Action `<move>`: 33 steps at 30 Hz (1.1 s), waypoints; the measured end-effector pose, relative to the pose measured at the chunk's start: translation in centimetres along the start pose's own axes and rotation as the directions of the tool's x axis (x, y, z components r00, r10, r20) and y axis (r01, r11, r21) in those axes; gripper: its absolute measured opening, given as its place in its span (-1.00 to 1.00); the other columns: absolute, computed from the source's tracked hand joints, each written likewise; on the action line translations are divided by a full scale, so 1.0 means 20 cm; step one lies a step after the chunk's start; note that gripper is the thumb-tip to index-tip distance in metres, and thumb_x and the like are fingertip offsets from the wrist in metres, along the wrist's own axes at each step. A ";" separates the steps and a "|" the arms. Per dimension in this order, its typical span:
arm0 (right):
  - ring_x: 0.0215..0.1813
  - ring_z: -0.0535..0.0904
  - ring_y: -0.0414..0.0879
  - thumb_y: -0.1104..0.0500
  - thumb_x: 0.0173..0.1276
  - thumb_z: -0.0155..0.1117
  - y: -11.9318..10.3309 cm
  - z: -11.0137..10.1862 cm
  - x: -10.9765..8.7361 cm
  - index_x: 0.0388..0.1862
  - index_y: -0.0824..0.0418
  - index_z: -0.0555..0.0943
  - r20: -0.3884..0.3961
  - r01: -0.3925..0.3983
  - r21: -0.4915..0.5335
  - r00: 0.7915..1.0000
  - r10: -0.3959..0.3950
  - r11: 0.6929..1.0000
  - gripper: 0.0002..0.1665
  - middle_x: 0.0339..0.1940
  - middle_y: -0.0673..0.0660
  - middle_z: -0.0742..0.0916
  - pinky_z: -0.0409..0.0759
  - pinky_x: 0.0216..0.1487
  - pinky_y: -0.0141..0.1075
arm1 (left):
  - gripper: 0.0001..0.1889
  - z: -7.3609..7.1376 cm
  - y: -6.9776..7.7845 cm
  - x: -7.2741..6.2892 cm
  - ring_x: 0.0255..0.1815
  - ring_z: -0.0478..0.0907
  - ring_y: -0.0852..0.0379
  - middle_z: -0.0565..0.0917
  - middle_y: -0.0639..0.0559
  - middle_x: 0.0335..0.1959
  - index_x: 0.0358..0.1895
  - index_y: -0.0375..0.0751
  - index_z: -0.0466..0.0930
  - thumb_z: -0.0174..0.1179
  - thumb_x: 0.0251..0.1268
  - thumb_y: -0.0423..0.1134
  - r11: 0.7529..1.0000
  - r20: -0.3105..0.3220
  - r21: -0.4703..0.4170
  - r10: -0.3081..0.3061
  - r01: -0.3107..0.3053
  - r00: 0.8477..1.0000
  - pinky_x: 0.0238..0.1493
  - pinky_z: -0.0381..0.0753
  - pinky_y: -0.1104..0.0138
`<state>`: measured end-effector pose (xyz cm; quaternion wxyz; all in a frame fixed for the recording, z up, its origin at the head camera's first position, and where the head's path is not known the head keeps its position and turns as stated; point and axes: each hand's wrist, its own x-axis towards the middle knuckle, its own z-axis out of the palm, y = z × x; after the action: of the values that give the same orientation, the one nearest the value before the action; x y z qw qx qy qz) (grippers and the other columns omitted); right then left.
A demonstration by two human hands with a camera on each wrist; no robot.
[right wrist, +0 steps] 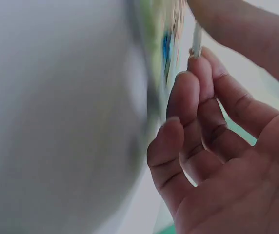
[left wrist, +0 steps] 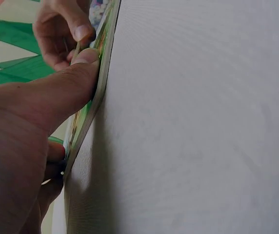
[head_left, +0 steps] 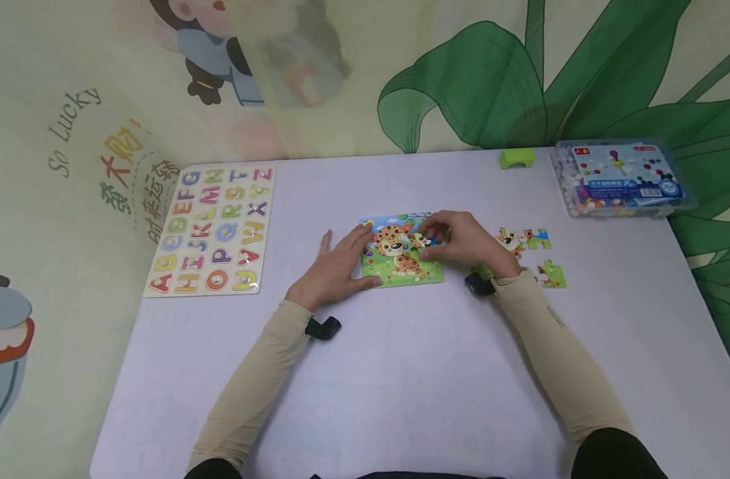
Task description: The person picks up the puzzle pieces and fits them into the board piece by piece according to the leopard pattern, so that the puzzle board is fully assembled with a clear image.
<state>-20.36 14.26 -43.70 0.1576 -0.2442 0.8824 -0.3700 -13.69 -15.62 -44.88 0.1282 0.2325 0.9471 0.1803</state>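
A leopard jigsaw puzzle (head_left: 395, 266) in a flat board lies at the middle of the table. My left hand (head_left: 343, 261) rests along its left side, fingers extended at the upper left and the thumb at the lower left corner. The left wrist view shows that thumb (left wrist: 73, 85) against the board's edge. Over the board's right side, my right hand (head_left: 461, 241) pinches a small puzzle piece (head_left: 422, 242) between thumb and fingers. In the right wrist view the piece (right wrist: 197, 41) appears edge-on, and the board beyond is blurred.
Loose puzzle pieces (head_left: 552, 273) lie right of the right wrist, some partly hidden by it. An alphabet board (head_left: 209, 229) lies at the left. Along the back stand a green arch block (head_left: 517, 158) and a clear box (head_left: 622, 178) of colored parts, before a printed curtain.
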 end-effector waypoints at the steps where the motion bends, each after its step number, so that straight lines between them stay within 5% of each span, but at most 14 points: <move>1: -0.11 0.62 0.01 0.12 0.20 0.71 -0.02 0.02 0.02 0.12 0.25 0.73 0.012 0.015 -0.005 1.000 -0.015 1.000 -0.46 -0.14 0.15 0.74 0.59 -0.05 -0.16 | 0.03 0.00 0.00 0.00 0.82 -0.16 0.04 -0.07 0.03 0.81 0.75 -0.14 -0.02 0.25 0.45 0.31 1.000 0.000 -0.008 -0.003 0.003 1.000 0.71 -0.35 -0.28; 7: -0.11 0.66 0.00 0.16 0.19 0.71 -0.13 0.12 0.10 0.08 0.29 0.72 0.040 0.075 -0.002 0.996 -0.075 0.997 -0.48 -0.14 0.15 0.77 0.65 0.02 -0.14 | 0.12 0.01 -0.01 0.00 0.81 -0.10 0.03 -0.01 -0.07 0.79 0.77 -0.13 -0.23 0.25 0.46 0.31 0.999 -0.021 -0.032 -0.005 0.004 1.000 0.72 -0.30 -0.26; 20: -0.20 0.62 -0.05 0.13 0.19 0.71 -0.20 0.20 0.15 0.03 0.26 0.72 0.049 0.085 -0.091 0.996 -0.081 0.992 -0.52 -0.22 0.09 0.76 0.57 -0.10 -0.23 | 0.10 0.01 0.01 0.00 0.81 -0.13 0.05 0.00 -0.08 0.79 0.77 -0.15 -0.23 0.23 0.49 0.29 1.000 -0.015 -0.019 0.003 -0.004 1.000 0.71 -0.28 -0.29; 33: -0.14 0.70 -0.04 0.12 0.18 0.71 -0.19 0.21 0.17 -0.04 0.23 0.76 0.047 0.077 -0.078 0.996 -0.073 0.994 -0.57 -0.17 0.11 0.83 0.66 -0.04 -0.16 | -0.30 0.01 0.01 -0.01 0.81 -0.12 0.01 -0.04 -0.03 0.80 0.45 -0.16 0.34 0.18 0.54 0.26 0.997 -0.014 0.075 0.022 -0.021 1.000 0.68 -0.10 -0.34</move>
<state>-20.01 7.74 -44.15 0.1531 -0.2914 0.8830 -0.3347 -13.34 -15.45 -44.89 0.1104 0.2459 0.9516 0.1478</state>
